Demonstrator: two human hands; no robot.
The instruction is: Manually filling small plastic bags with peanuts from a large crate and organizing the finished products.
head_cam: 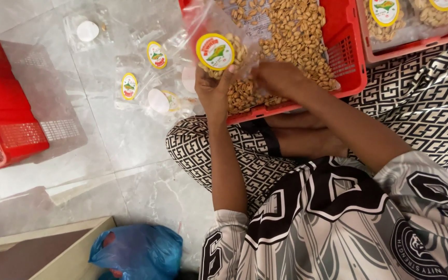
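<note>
- A clear plastic bag (224,54) partly filled with peanuts is held up by the left hand (212,91), whose grip is clamped on the bag's lower part, the thumb tip showing at the bag's side.
- A round yellow-rimmed sticker (214,51) is seen on the front of the bag.
- The bag is held over the near left corner of a red plastic crate (346,49), which rests on the person's lap.
- A heap of loose peanuts (296,31) is spread inside the crate on a clear plastic lining.
- The right hand (276,78) is placed just beside the bag, at the crate's near edge, among the peanuts; its fingers are curled under, and whether they are together on anything cannot be told.
- A second red crate (416,41), at the upper right, is filled with packed, stickered bags of nuts.
- Empty clear bags (146,72) with the same round stickers are scattered on the pale marble floor (105,155) to the left of the lap.
- Another red crate (6,119), with a slatted wall, is seen at the far left on the floor.
- A blue plastic bag (138,251) lies at the bottom, beside the corner of a cardboard box (53,249).
- Patterned black-and-white trousers (431,98) cover the crossed legs.
</note>
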